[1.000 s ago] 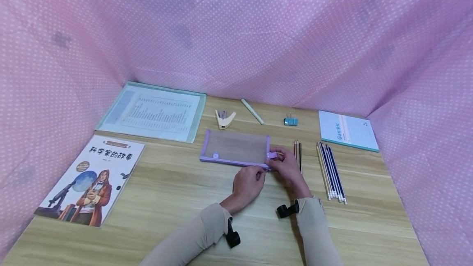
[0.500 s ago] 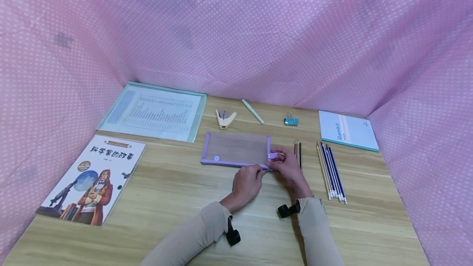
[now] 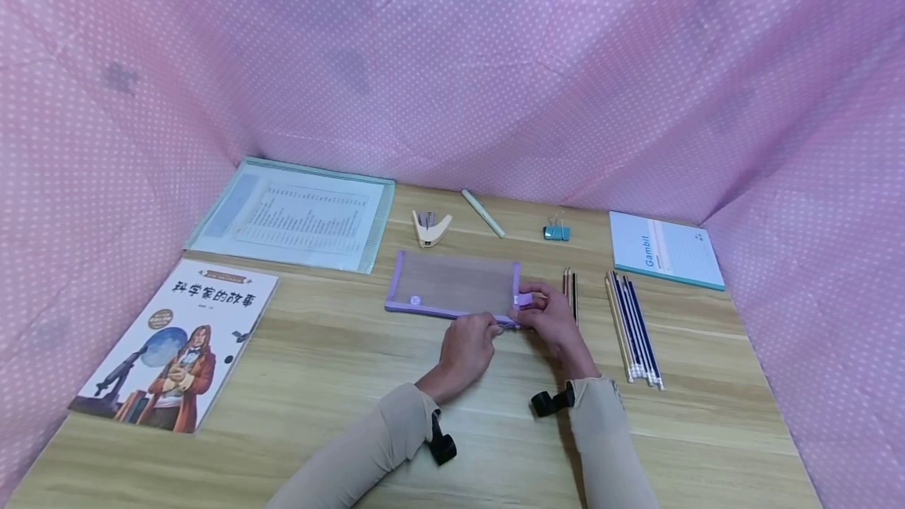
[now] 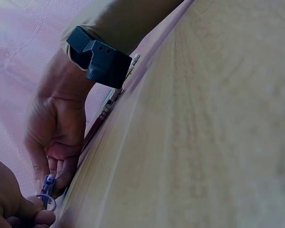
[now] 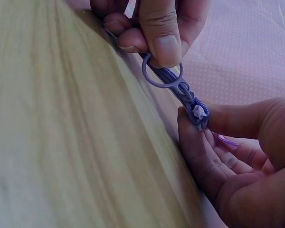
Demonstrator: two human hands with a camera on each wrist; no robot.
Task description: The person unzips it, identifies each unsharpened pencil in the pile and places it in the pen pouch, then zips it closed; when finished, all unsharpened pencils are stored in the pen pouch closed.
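**Both hands on the zipper end of the mesh pouch**

I see the purple-trimmed mesh pouch (image 3: 452, 287) lying flat near the middle of the table (image 3: 353, 383), long side toward me. Its zipper pull (image 5: 162, 78), a small ring on a purple slider, sits at the pouch's near right corner. My left hand (image 3: 468, 348) pinches that ring between thumb and forefinger; the right wrist view shows the fingertip pressed on the loop. My right hand (image 3: 547, 316) clamps the pouch's right end, thumb and fingers curled around the fabric tab just past the slider, so both hands are close together and nearly touching.

I judge the pouch to be light, soft and floppy: the mesh will buckle if pulled without a counter-hold, so gripping the stiffer bound edge by the tab is the sensible anchor. The ring is small and smooth, probably slippery, best taken as a tight pinch.

Just right of my right hand lie a few pencils (image 3: 569, 293), and further right a larger row of pencils (image 3: 632, 328). Behind the pouch are a stapler (image 3: 430, 228), a pale pen (image 3: 483, 213) and a blue binder clip (image 3: 556, 232). A notebook (image 3: 665, 250) sits at far right, a clear folder of papers (image 3: 297, 214) at back left, and an illustrated book (image 3: 180, 340) at near left. Pink dotted cloth (image 3: 452, 61) surrounds the table.
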